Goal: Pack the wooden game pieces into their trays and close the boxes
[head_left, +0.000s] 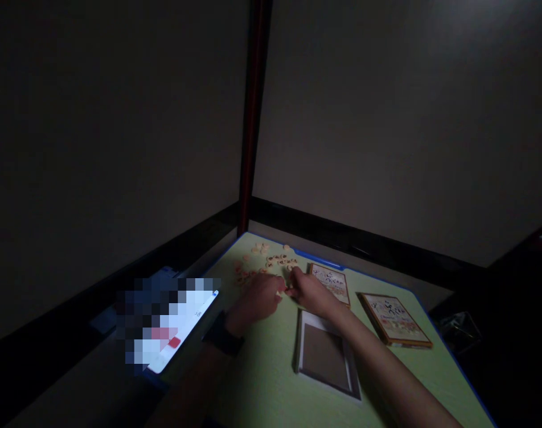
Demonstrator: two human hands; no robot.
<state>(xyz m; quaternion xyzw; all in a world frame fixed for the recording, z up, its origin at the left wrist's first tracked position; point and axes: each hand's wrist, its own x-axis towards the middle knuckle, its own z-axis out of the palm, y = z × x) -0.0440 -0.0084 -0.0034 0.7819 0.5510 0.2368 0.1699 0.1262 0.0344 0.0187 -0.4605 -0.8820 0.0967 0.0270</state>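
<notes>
My left hand (261, 295), with a dark band at the wrist, is closed, its fingertips pinched together over the table. My right hand (307, 289) is closed too, its fingertips almost meeting those of the left. Something small and pale shows at the fingers, too small and dim to name. Just beyond both hands lie several small round game pieces (280, 260), some with dark marks and others with reddish ones. Under my right forearm sits a shallow open box part (327, 356) with a grey-brown inside and pale rim.
The green table (262, 380) has a blue edge and stands in a corner between walls. One flat printed box (336, 282) lies behind my right forearm, another printed box (396, 321) farther right. A lit phone or tablet screen (186, 327), partly pixelated, is at the left edge.
</notes>
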